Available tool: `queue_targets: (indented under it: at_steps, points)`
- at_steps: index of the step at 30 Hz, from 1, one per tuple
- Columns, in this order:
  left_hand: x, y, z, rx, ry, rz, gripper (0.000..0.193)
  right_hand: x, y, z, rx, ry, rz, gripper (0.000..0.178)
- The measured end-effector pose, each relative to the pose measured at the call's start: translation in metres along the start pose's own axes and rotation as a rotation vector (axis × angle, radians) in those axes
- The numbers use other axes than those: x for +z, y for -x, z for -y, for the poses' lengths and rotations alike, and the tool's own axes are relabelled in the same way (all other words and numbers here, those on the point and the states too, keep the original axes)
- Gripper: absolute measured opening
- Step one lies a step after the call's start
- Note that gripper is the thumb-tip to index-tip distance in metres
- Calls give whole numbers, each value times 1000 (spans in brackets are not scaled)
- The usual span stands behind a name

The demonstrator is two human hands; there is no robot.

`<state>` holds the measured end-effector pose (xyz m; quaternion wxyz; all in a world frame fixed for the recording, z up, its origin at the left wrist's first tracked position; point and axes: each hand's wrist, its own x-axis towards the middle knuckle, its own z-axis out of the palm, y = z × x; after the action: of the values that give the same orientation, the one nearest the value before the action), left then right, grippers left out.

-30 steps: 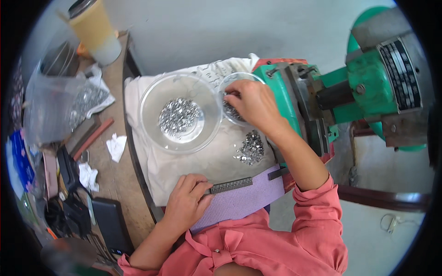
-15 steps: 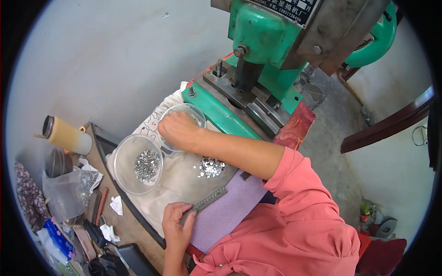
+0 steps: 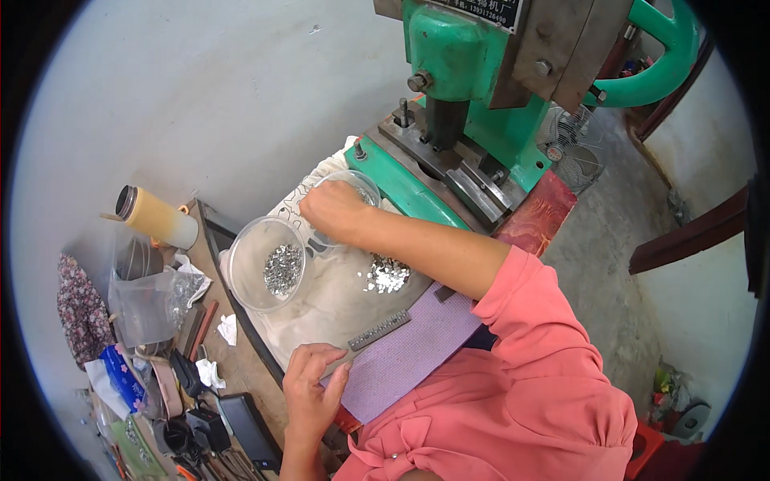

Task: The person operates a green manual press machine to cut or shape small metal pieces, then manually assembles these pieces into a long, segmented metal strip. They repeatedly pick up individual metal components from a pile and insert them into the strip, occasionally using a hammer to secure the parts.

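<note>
My right hand (image 3: 333,210) reaches into a small clear bowl (image 3: 357,183) beside the green press (image 3: 473,96), fingers bent down among small silver pieces; what they hold is hidden. My left hand (image 3: 311,385) rests flat on the near end of a grey metal strip (image 3: 377,330) that lies along a purple woven band (image 3: 409,353). A larger clear bowl (image 3: 266,263) holding silver pieces sits to the left on a white cloth (image 3: 337,297). A loose pile of silver pieces (image 3: 387,274) lies on the cloth under my right forearm.
A yellow thread cone (image 3: 156,216) and a clear plastic bag (image 3: 148,301) sit at the left. Tools, tissue scraps and a blue packet clutter the wooden bench edge (image 3: 200,377). A fan (image 3: 571,136) stands behind the press, and a dark chair frame (image 3: 690,232) is at the right.
The view has swung upward and closer, showing more of the press. My right hand stays in the small bowl and my left hand stays on the strip.
</note>
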<state>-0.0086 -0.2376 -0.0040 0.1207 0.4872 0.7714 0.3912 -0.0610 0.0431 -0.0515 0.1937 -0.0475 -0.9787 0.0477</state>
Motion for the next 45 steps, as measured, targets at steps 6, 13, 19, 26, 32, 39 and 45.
queue_targets:
  at_steps: [6,13,19,26,32,39,45]
  points:
    - [1,-3,-7,-8,9,15,21,1,2,-9,45,-42,-2,8]
    - [6,-9,-12,8,10,44,19,-10,-3,-6,77,-13,74,9]
    - [11,-15,-18,23,22,68,18,-7,-8,0,96,-24,94,10]
    - [7,-28,-15,5,28,-3,17,-5,-8,-10,33,-41,57,10]
    - [-3,-43,-9,-11,84,-119,10,0,-8,-16,61,-122,47,13]
    - [-10,-67,4,-29,163,-167,9,-5,0,-23,85,-226,72,8]
    - [-13,-92,14,-48,157,-206,10,-7,13,-32,193,-449,84,12]
